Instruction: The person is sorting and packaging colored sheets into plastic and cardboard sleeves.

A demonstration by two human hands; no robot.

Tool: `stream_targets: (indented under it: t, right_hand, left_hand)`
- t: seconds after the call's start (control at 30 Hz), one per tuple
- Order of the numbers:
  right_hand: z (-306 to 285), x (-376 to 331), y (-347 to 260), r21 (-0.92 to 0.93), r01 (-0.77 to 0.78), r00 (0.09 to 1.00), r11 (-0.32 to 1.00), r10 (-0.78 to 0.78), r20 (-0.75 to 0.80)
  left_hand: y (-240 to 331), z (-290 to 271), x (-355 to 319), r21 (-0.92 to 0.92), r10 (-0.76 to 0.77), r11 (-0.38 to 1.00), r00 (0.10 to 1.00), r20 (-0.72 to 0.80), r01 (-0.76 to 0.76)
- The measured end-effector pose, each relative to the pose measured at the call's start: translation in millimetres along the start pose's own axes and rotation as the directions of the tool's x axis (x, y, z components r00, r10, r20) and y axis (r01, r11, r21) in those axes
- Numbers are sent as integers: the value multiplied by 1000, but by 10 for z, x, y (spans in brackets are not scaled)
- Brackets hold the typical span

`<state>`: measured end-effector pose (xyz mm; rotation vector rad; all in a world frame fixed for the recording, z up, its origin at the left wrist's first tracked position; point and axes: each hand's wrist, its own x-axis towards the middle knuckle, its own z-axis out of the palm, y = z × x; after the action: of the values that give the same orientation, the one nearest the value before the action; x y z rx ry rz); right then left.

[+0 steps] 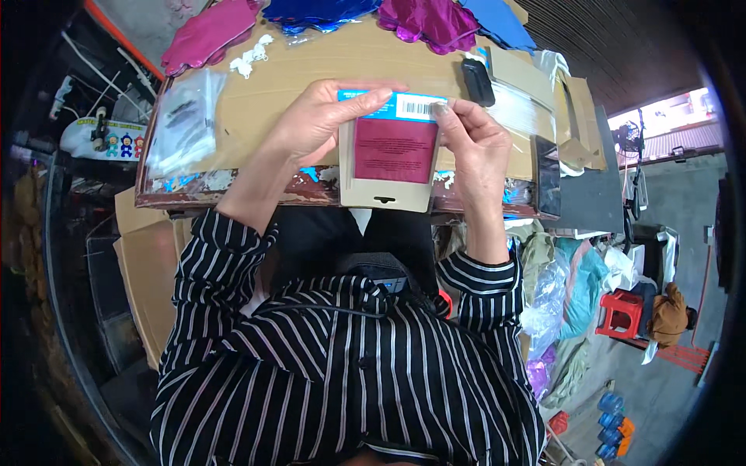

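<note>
Between my two hands is a flat hang-card package (394,147), lifted over the near edge of the table. It has a beige card, a maroon panel with small print, a blue strip with a barcode at the far end, and a hang slot at the near end. My left hand (322,113) closes on its far left corner, thumb laid across the blue strip. At the far right corner my right hand (475,144) pinches the card, thumb beside the barcode. The fingers under the card are partly hidden.
Cardboard (256,101) covers the table. Pink fabric pieces (208,37), blue ones (322,14) and purple ones (430,23) line the far edge. Clear plastic bags (185,124) lie left; a black object (478,82) and a phone (549,179) lie right. A red stool (620,313) stands beyond.
</note>
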<state>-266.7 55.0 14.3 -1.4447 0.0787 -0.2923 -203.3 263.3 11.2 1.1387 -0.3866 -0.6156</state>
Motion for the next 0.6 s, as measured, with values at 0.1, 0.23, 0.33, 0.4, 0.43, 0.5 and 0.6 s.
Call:
stream_targets:
  t: [0.1,0.23,0.33,0.4,0.43,0.5,0.6]
  right_hand:
    - [3,1,7,-19,-7,999,1000,6,-36]
    - [-70,10,110,110,-65,998,992,65,5]
    - [-30,65,117,108,-130,991,986,126,48]
    - [-94,-30,55,34,-174,980,984,170,103]
    - [-145,-91,14,-41,-206,966,978,210,154]
    - [-186,-162,11,-118,-235,944,965,255,207]
    - [-228,-239,105,-52,-270,931,961,275,241]
  left_hand:
    - [-68,43,-86,-22,15,1000,997,-74,-17]
    - [-117,22,-92,-153,-7,988,999,-51,-1]
    - [-183,-78,-71,-123,2,992,993,-119,-17]
    - [-209,-129,-75,-106,9,994,988,-156,-26]
    - [-195,-137,-79,-139,23,989,987,-159,-46]
    - [-156,-155,-86,-203,53,975,985,-166,-86]
    - [-101,-219,-69,-223,75,968,983,-168,-112]
